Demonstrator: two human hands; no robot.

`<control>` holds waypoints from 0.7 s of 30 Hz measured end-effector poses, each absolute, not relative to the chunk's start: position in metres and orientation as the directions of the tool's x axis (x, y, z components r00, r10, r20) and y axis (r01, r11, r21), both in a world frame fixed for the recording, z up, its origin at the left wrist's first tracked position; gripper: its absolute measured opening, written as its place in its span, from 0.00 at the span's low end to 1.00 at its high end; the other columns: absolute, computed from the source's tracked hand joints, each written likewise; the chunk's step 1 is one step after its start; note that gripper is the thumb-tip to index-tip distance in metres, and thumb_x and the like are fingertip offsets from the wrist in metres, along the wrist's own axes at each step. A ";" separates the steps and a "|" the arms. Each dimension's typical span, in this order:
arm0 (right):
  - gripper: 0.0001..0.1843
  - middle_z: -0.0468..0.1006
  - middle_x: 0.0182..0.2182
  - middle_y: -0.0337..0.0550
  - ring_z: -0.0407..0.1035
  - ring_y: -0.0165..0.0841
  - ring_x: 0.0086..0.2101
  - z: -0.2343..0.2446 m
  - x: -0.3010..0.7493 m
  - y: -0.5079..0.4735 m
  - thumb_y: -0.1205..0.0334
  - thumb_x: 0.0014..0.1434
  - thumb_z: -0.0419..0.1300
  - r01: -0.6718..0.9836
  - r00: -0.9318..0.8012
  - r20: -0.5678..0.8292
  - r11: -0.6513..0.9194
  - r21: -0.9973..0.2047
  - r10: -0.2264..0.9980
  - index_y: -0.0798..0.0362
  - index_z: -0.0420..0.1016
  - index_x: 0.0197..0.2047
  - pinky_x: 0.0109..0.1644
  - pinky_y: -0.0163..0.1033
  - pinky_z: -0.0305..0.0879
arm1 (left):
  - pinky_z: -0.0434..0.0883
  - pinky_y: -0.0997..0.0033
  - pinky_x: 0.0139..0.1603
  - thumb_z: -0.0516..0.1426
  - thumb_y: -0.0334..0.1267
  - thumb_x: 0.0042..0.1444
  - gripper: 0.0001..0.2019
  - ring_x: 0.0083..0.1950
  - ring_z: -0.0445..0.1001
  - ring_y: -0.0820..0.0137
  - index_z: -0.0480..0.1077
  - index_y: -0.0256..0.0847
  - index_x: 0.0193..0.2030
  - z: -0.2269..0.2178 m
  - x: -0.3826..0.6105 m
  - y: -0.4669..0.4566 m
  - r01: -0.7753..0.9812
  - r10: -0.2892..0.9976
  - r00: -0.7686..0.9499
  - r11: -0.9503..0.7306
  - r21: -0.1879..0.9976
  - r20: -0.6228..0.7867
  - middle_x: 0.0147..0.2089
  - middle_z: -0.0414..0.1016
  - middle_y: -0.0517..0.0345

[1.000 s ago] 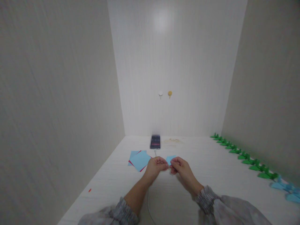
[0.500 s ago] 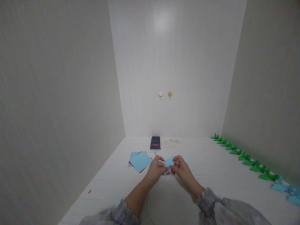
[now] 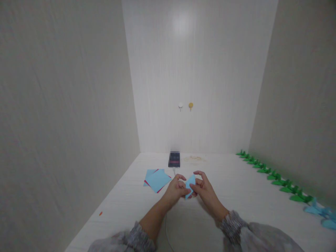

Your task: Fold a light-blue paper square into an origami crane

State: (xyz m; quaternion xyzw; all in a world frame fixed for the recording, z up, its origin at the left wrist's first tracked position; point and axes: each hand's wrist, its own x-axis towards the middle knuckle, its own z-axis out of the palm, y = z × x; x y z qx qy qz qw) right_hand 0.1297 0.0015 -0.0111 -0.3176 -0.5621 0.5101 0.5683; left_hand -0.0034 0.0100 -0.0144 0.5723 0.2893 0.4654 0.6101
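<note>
Both hands meet over the middle of the white table and pinch a small folded light-blue paper (image 3: 190,182). My left hand (image 3: 176,190) grips its lower left edge with fingers curled. My right hand (image 3: 204,189) holds its right side, thumb and forefinger closed on it, the other fingers raised. The paper stands tilted between the fingertips, just above the table surface. Much of it is hidden by my fingers.
A stack of light-blue and red paper sheets (image 3: 156,180) lies left of the hands. A dark phone (image 3: 174,159) with a white cable lies behind. Green folded paper figures (image 3: 273,176) line the right wall, blue paper figures (image 3: 321,212) nearer. Two wall hooks (image 3: 185,106) hang behind.
The blue paper has turned from lying flat and wide between my hands to a narrower, tilted shape. My right fingers have lifted and spread a little; both hands stay in place.
</note>
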 end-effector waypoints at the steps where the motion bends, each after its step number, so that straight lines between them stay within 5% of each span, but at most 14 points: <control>1: 0.21 0.64 0.16 0.27 0.62 0.25 0.14 -0.010 0.130 0.001 0.61 0.43 0.58 -0.218 -0.161 0.317 0.279 -0.935 0.935 0.49 0.51 0.39 0.17 0.29 0.54 | 0.62 0.78 0.20 0.59 0.35 0.36 0.20 0.19 0.68 0.73 0.52 0.40 0.34 -0.015 -0.003 0.010 -0.237 0.895 0.405 -0.094 0.967 0.187 0.16 0.62 0.70; 11: 0.13 0.63 0.14 0.29 0.58 0.22 0.14 -0.009 0.134 0.003 0.60 0.40 0.60 -0.063 -0.169 0.271 0.264 -0.962 0.948 0.54 0.62 0.30 0.17 0.28 0.52 | 0.62 0.79 0.22 0.60 0.37 0.35 0.14 0.20 0.63 0.80 0.62 0.36 0.29 -0.011 -0.006 0.013 -0.184 0.935 0.305 -0.131 0.974 0.183 0.21 0.63 0.64; 21: 0.13 0.66 0.15 0.32 0.60 0.25 0.16 -0.010 0.134 0.006 0.61 0.37 0.61 -0.109 -0.165 0.208 0.192 -0.975 0.964 0.55 0.64 0.29 0.20 0.31 0.56 | 0.65 0.76 0.24 0.61 0.35 0.31 0.16 0.21 0.64 0.79 0.66 0.35 0.31 -0.007 -0.009 0.013 -0.213 0.968 0.218 -0.081 0.974 0.128 0.23 0.64 0.63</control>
